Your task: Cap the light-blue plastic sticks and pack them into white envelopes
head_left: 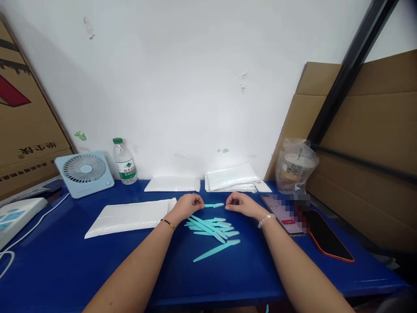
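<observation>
Between the thumb and fingertips of my left hand point(188, 208) is the handle end of a turquoise eyebrow razor point(214, 205). It lies nearly level, its pale blade end pointing right. My right hand point(241, 204) hovers just beyond that blade end, fingers curled and thumb slightly apart, with nothing visible in them. Below both hands, several more eyebrow razors point(211, 228) lie in a loose, crossing pile. One separate razor point(216, 251) rests nearest me, slanting up to the right. A white padded mailer point(130, 216) lies flat beside my left hand.
Along the wall lie a white mailer point(172, 184) and a stack of mailers point(232, 178). A blue fan point(85, 174), water bottle point(125, 163) and white power strip point(19, 217) stand left. Right are a bagged cup point(296, 167), a phone point(282, 215) and a red-edged phone point(330, 237).
</observation>
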A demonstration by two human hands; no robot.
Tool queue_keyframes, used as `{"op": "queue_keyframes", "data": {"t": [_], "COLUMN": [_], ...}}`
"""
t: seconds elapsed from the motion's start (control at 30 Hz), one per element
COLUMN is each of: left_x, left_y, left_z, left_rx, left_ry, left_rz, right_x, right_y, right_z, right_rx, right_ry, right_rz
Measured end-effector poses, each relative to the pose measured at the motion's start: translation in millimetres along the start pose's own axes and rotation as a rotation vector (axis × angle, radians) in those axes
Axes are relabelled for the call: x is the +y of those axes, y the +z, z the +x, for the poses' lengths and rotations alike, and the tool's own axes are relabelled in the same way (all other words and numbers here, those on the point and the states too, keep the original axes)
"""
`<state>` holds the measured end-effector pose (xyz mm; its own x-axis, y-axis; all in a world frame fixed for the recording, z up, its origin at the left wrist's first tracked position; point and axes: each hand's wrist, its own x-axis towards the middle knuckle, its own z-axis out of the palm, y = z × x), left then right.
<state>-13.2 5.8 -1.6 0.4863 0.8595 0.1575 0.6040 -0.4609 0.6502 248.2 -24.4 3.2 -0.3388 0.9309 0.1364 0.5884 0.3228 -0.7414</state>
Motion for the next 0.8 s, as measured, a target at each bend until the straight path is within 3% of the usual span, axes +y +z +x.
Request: {"op": "queue_keyframes", "data": {"t": [0.13, 0.37, 0.47, 0.53, 0.67, 0.8], "left_x": [0, -6, -1, 5, 17, 21], "left_y": [0.7, -1.7, -2.7, -3.3, -1.6, 0.9], "left_z": [2, 0, -2, -4, -8, -10], "left_rx": [-0.001, -0.011, 0.051, 0.076, -0.112, -0.22], "left_ry": [0.018, -0.073, -0.036, 0.0, 0.123, 0.12], "left_rz": [0.041, 0.137, 0.203, 0.218, 0.153, 0.201], "right_x": [-7, 10, 2, -7, -14, -8], "right_y": [8, -5, -2, 4, 16, 16], "right_z": [4, -1, -4, -5, -4, -1], "right_rx": [-0.027, 0.029, 0.046, -0.039, -0.178, -0.138], "right_ry": [-0.053, 0.046, -0.058, -0.132, -0.161, -0.146], "right_rz": [0.013, -0.054, -0.152, -0.185, -0.221, -0.199]}}
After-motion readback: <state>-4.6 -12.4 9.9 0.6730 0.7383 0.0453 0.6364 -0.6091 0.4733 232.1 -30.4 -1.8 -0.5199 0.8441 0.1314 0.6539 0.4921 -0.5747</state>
